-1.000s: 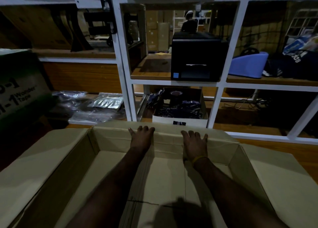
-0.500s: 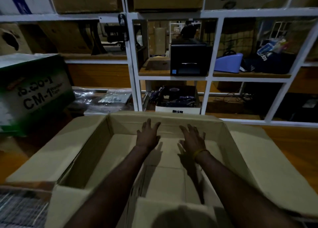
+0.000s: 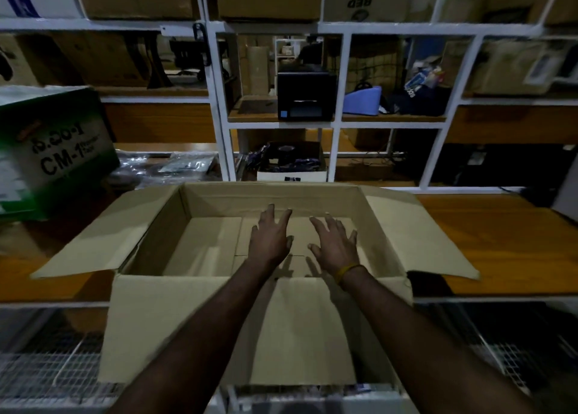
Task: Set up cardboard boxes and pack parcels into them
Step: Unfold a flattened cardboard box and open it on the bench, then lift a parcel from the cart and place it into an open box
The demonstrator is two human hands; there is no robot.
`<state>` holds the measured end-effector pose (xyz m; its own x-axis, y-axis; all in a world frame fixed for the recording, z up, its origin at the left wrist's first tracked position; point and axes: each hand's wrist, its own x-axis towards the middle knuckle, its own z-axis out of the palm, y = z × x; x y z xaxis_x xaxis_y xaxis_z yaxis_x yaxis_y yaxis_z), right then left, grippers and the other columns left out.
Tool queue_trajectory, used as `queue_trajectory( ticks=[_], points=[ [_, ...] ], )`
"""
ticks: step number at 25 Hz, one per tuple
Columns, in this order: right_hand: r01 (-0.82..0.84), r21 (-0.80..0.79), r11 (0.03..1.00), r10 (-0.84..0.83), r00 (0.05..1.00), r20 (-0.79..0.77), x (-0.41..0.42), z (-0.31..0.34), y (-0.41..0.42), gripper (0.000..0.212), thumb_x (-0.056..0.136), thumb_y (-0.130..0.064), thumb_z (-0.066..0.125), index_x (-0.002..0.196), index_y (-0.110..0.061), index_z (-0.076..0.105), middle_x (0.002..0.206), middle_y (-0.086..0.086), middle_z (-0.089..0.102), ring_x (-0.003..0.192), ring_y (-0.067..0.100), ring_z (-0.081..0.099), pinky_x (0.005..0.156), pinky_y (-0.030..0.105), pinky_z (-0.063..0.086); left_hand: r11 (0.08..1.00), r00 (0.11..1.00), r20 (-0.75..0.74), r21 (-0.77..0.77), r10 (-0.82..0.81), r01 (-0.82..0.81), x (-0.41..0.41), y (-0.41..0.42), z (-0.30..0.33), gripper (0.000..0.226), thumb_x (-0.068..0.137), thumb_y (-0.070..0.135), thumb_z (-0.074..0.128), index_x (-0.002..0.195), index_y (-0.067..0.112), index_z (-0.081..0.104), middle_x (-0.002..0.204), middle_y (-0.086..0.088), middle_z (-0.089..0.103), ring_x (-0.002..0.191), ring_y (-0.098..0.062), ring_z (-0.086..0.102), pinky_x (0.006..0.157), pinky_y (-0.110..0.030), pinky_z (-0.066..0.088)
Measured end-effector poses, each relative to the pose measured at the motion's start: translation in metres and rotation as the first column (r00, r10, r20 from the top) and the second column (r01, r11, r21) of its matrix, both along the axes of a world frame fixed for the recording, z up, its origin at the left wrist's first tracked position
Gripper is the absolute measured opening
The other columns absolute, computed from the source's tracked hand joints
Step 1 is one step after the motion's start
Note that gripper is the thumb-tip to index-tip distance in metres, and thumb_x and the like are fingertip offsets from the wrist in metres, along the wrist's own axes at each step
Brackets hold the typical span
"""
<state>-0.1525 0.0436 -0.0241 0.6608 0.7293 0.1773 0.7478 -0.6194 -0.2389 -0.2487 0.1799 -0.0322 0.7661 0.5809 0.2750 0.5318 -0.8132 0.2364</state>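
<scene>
A large brown cardboard box (image 3: 162, 319) stands open on the wooden table, its side flaps spread out left and right and its near flap hanging down toward me. Both my arms reach into it. My left hand (image 3: 269, 237) is over the box floor with fingers spread and straight, palm down. My right hand (image 3: 335, 243), with a yellow band at the wrist, is beside it in the same flat pose. Neither hand holds anything. I cannot tell whether the palms press on the bottom flaps or hover just above them. No parcel lies inside the box.
A green and white carton marked CM-1 (image 3: 56, 150) stands on the table at left. Clear plastic bags (image 3: 175, 165) lie behind the box. White shelving (image 3: 337, 125) carries a black printer (image 3: 305, 96), a small open carton (image 3: 292, 163) and more boxes. Wire mesh (image 3: 53, 373) lies below the table edge.
My view has pulled back and up, so the whole box and its near flap now show. Both hands have drawn back from the far wall toward the middle of the box floor.
</scene>
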Motion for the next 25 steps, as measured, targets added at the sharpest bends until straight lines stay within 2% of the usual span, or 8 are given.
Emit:
queue_trajectory(
  ticks=[8, 12, 16, 21, 25],
  points=[
    [0.189, 0.018, 0.982, -0.189, 0.981, 0.028, 0.031, 0.016, -0.15, 0.065, 0.097, -0.032, 0.055, 0.153, -0.034, 0.022, 0.164, 0.007, 0.011, 0.149, 0.031, 0.015, 0.117, 0.063, 0.012, 0.976, 0.977, 0.002, 0.045, -0.212, 0.211, 0.061, -0.133, 0.0, 0.07, 0.095, 0.033, 0.063, 0.155, 0.025, 0.026, 0.162, -0.02, 0.017, 0.147, -0.037, 0.025, 0.108, -0.049, 0.042],
    [0.282, 0.053, 0.958, -0.285, 0.955, 0.078, 0.059, 0.019, -0.25, 0.063, 0.098, -0.026, 0.055, 0.153, -0.033, 0.026, 0.163, 0.01, 0.016, 0.146, 0.033, 0.021, 0.116, 0.061, 0.017, 0.951, 0.95, 0.026, 0.015, -0.31, 0.31, 0.102, -0.231, 0.009, 0.067, 0.096, 0.03, 0.061, 0.155, 0.025, 0.028, 0.161, -0.019, 0.022, 0.139, -0.039, 0.037, 0.099, -0.047, 0.047],
    [0.412, 0.064, 0.909, -0.416, 0.904, 0.096, 0.088, 0.023, -0.348, 0.062, 0.099, -0.027, 0.055, 0.153, -0.032, 0.025, 0.162, 0.013, 0.014, 0.143, 0.037, 0.026, 0.116, 0.059, 0.02, 0.914, 0.915, 0.011, 0.04, -0.404, 0.403, 0.143, -0.325, 0.019, 0.066, 0.097, 0.032, 0.059, 0.155, 0.026, 0.027, 0.16, -0.017, 0.021, 0.134, -0.038, 0.041, 0.092, -0.046, 0.05],
    [0.521, 0.108, 0.847, -0.531, 0.838, 0.124, 0.116, 0.027, -0.463, 0.062, 0.102, -0.029, 0.052, 0.155, -0.031, 0.021, 0.162, 0.015, 0.012, 0.143, 0.038, 0.027, 0.116, 0.057, 0.022, 0.854, 0.852, 0.051, 0.052, -0.521, 0.518, 0.192, -0.433, 0.027, 0.066, 0.099, 0.032, 0.059, 0.155, 0.027, 0.025, 0.161, -0.013, 0.022, 0.135, -0.037, 0.042, 0.09, -0.046, 0.052],
    [0.611, 0.163, 0.775, -0.631, 0.764, 0.133, 0.129, 0.034, -0.542, 0.058, 0.102, -0.031, 0.051, 0.153, -0.032, 0.024, 0.159, 0.012, 0.02, 0.138, 0.036, 0.035, 0.111, 0.054, 0.03, 0.781, 0.778, 0.072, 0.055, -0.624, 0.622, 0.226, -0.518, 0.034, 0.066, 0.1, 0.032, 0.057, 0.156, 0.029, 0.022, 0.161, -0.012, 0.021, 0.135, -0.036, 0.041, 0.083, -0.043, 0.055]
  ],
)
